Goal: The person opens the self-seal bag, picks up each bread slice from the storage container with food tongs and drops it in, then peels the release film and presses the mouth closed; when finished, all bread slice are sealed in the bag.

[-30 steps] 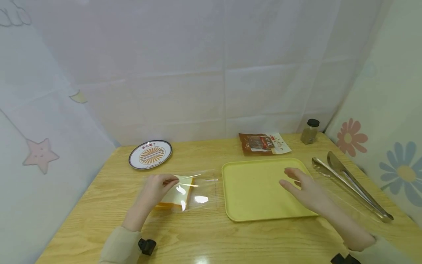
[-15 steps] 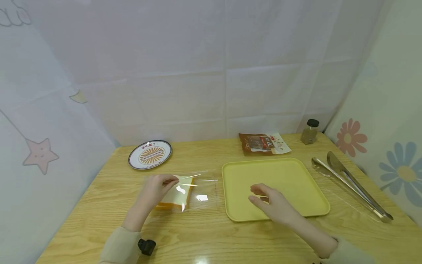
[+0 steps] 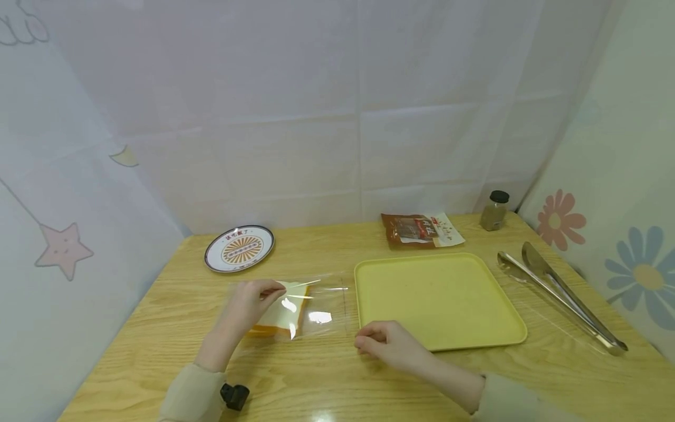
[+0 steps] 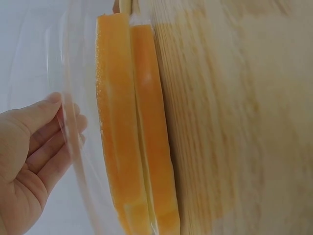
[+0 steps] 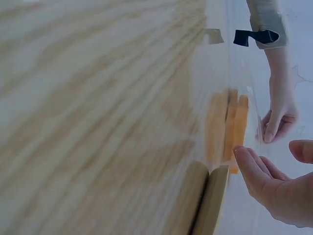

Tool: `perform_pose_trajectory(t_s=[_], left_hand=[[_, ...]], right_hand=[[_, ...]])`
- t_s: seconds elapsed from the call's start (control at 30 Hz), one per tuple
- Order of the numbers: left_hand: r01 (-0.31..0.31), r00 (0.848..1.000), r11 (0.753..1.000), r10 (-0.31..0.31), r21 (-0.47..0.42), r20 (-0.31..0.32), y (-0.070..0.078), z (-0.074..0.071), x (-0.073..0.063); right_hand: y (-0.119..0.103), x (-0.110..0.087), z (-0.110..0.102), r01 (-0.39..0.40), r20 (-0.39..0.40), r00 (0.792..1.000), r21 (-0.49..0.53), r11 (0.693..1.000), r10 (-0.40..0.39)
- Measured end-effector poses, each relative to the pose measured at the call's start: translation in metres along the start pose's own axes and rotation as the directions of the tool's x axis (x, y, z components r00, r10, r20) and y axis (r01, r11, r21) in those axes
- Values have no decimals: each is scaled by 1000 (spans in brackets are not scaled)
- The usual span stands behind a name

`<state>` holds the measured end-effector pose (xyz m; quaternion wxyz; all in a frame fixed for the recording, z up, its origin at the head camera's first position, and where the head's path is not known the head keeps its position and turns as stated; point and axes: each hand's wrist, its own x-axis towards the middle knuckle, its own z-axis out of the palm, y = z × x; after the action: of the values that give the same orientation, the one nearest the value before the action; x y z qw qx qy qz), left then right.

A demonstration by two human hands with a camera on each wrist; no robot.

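Two bread slices (image 3: 280, 313) lie stacked in a clear plastic bag (image 3: 329, 302) on the left of the table. My left hand (image 3: 252, 300) pinches the bag's film above the bread, pulling it into creases. Close up in the left wrist view, the orange-brown crusts (image 4: 117, 117) lie one on the other, with the film lifted off them by thumb and fingers. Beside the near left corner of a yellow tray (image 3: 437, 299) is my right hand (image 3: 392, 347), near the bag's right end. Its thumb and fingers stand apart in the right wrist view, with nothing between them.
A round patterned plate (image 3: 241, 248) sits behind the bread. At the back are a brown and white food packet (image 3: 422, 230) and a black-lidded jar (image 3: 495, 211). Metal tongs (image 3: 564, 300) lie right of the tray, and fabric walls stand behind and beside the table.
My right hand has travelled left across the tray, from its right side to its near left corner. The left hand keeps its pinch on the bag in the same place.
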<state>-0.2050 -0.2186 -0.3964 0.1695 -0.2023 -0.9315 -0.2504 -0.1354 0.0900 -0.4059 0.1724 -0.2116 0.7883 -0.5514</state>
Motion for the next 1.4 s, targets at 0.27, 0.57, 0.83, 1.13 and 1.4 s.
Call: perform_pose_trajectory(t_s=[0.27, 0.57, 0.83, 1.13, 1.4], left_hand=[[6, 1000, 1000, -5, -20, 14, 0, 1, -1], [0, 1000, 999, 1, -52, 15, -1, 2, 0], [-8, 1000, 999, 8, -38, 11, -1, 3, 0], [-25, 1000, 999, 25, -40, 14, -2, 5, 1], [-34, 999, 999, 34, -26, 20, -2, 9, 2]], right_hand=[[1, 14, 22, -114, 56, 993, 189, 975, 105], [-1, 28, 40, -261, 122, 965, 492, 830, 231], [-1, 39, 52, -279, 106, 957, 594, 755, 271], [-3, 51, 63, -242, 19, 956, 619, 747, 293], [0, 60, 70, -200, -61, 952, 622, 757, 301]])
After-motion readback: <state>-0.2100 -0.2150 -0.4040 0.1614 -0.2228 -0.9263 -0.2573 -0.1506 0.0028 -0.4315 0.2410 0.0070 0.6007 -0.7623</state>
